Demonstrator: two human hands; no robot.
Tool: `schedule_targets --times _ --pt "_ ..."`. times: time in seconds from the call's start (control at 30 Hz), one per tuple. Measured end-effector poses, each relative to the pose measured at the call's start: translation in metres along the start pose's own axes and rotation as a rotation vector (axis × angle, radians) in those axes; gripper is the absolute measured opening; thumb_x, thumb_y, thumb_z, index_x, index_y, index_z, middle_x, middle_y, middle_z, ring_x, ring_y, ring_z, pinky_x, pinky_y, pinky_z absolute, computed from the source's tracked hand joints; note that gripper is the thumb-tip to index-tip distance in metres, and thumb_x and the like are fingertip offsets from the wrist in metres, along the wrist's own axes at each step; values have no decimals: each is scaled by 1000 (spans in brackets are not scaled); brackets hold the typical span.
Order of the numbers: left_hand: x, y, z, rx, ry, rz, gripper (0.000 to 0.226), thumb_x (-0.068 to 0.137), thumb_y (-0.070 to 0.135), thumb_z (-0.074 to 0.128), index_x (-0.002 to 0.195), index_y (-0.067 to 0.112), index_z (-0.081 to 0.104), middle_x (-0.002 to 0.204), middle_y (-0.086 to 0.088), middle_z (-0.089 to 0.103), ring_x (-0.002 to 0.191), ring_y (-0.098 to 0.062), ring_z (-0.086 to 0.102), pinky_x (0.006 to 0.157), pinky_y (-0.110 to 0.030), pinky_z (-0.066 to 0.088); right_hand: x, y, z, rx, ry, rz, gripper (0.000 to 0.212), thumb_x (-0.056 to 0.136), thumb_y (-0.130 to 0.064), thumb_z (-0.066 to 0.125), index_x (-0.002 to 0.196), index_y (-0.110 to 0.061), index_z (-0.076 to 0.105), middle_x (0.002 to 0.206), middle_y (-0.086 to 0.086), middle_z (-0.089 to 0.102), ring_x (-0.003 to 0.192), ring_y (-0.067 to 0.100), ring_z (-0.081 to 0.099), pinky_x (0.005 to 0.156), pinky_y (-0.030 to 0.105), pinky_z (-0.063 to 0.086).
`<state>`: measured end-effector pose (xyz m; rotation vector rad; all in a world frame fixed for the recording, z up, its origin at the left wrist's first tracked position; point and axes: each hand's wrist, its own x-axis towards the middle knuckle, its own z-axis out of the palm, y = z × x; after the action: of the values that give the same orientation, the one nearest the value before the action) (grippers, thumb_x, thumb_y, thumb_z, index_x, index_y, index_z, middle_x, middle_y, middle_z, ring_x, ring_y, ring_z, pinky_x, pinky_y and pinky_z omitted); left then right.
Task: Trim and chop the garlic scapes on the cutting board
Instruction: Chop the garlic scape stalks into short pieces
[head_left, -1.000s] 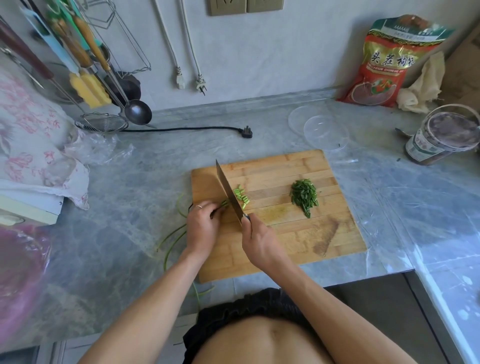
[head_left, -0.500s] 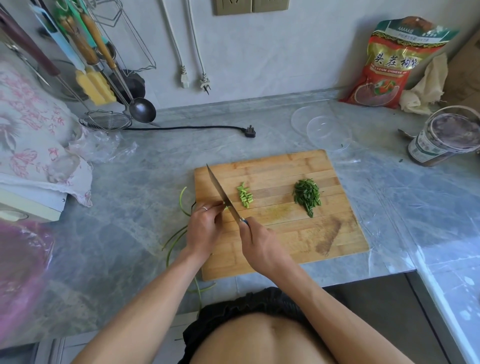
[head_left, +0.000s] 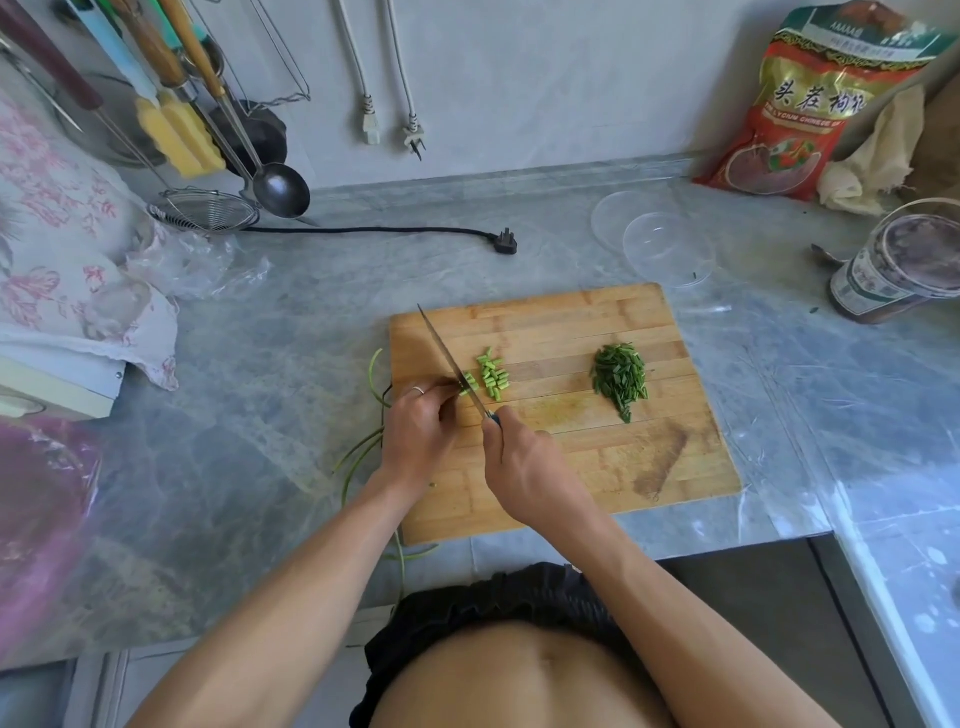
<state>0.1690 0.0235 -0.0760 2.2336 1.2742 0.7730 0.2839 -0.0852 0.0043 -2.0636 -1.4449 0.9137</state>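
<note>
step: I'd say mid-chop | left hand (head_left: 415, 431) pinching garlic scapes (head_left: 358, 457) at cutting board (head_left: 597, 467) left edge | right hand (head_left: 524, 462) clenched on knife (head_left: 451, 361) | next: probs feed stems right, mind fingertips

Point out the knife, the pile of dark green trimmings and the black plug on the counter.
knife (head_left: 445, 353), head view, middle of the blade.
pile of dark green trimmings (head_left: 621, 378), head view, centre of the heap.
black plug (head_left: 506, 242), head view, the plug body.
</note>
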Motion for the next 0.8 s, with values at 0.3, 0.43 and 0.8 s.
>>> schedule_targets --times 0.3,0.43,0.8 --pt "-3 -5 3 -35 -24 -36 19 83 11 68 99 16 78 101 -1 74 93 -21 68 75 -36 54 8 0 9 13 19 32 26 105 -36 28 95 -15 40 54 5 46 40 22 39 38 28 21" --pt "-3 0 1 -41 -22 -20 23 82 11 66 100 14 78 102 -2 75 95 -21 68 78 -34 54 13 -3 9 44 14 25 29 105 -35 28 100 -11 44 58 6 47 46 23 43 41 30 23" --pt "-6 -2 -2 94 4 21 29 79 -2 66 102 12 78 96 0 76 90 -27 65 70 -35 54 -5 8 7 124 32 97 31 104 -41 27 89 -17 41 65 11 55 51 28 48 45 34 32"
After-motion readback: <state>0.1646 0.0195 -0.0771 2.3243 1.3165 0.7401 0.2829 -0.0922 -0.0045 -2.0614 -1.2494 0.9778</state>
